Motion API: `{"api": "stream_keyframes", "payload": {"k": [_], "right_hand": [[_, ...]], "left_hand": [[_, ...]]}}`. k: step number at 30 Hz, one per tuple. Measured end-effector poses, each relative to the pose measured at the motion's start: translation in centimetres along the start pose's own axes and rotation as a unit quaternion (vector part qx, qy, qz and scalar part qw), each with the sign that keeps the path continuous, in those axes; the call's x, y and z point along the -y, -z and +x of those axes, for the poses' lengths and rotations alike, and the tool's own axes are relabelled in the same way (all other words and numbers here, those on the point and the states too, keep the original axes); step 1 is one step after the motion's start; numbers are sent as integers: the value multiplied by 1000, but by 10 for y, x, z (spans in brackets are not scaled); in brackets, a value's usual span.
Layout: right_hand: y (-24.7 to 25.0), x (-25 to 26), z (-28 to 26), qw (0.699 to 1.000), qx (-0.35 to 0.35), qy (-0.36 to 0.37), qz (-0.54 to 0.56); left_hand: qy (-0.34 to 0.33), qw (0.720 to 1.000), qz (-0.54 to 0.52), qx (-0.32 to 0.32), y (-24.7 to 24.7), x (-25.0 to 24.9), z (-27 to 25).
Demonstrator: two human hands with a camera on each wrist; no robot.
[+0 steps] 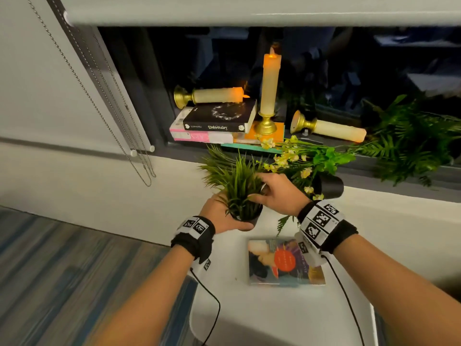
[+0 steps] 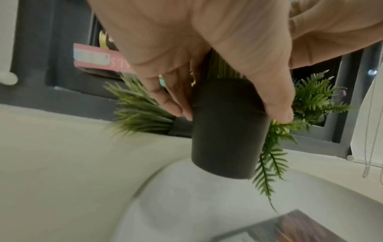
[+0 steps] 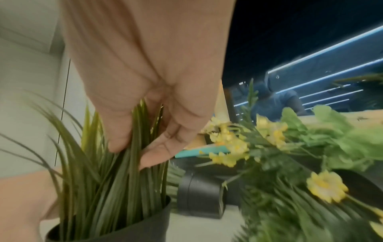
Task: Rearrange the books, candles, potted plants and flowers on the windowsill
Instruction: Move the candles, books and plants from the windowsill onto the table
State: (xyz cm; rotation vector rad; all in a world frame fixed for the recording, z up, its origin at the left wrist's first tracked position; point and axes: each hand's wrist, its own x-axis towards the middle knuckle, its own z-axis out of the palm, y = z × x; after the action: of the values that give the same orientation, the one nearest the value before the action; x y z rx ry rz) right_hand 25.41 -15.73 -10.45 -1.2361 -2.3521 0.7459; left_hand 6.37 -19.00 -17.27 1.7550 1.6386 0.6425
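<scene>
A grass plant (image 1: pixel 239 186) in a black pot (image 1: pixel 249 218) is upright over the far edge of the white table (image 1: pixel 249 308). My left hand (image 1: pixel 224 216) grips the pot (image 2: pixel 225 139) from the left side, thumb and fingers (image 2: pixel 165 98) round it. My right hand (image 1: pixel 274 193) pinches the grass blades (image 3: pixel 107 188) from above. On the windowsill, a black book (image 1: pixel 219 118) lies on a pink book (image 1: pixel 197 137). One candle (image 1: pixel 270 83) stands upright. Two others lie flat: one (image 1: pixel 214 95) on the books, one (image 1: pixel 329 128) on the sill.
Yellow flowers (image 1: pixel 294 158) in a tipped black pot (image 1: pixel 329 187) lean against the sill, right of my right hand. A second grass plant (image 1: pixel 214 158) lies behind, its pot (image 3: pixel 199 194) on its side. A fern (image 1: pixel 411 141) fills the right sill. A colourful book (image 1: pixel 284 260) lies on the table.
</scene>
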Motion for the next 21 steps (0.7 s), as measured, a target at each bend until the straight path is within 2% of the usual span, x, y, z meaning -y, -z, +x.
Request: {"api": "stream_keyframes", "payload": {"k": [4, 9, 12, 15, 21], "right_hand": [[-29, -16, -13, 999, 38, -17, -8], [-68, -25, -26, 995, 102, -10, 9], [-76, -29, -24, 995, 82, -24, 56], [-76, -27, -18, 996, 80, -15, 41], [-83, -33, -22, 994, 101, -40, 26]], "left_hand": [[39, 999, -2, 32, -21, 26, -14], [70, 996, -59, -15, -34, 54, -33], [65, 995, -65, -31, -33, 58, -35], [39, 998, -40, -27, -24, 47, -32], [26, 999, -43, 21, -21, 51, -26]]}}
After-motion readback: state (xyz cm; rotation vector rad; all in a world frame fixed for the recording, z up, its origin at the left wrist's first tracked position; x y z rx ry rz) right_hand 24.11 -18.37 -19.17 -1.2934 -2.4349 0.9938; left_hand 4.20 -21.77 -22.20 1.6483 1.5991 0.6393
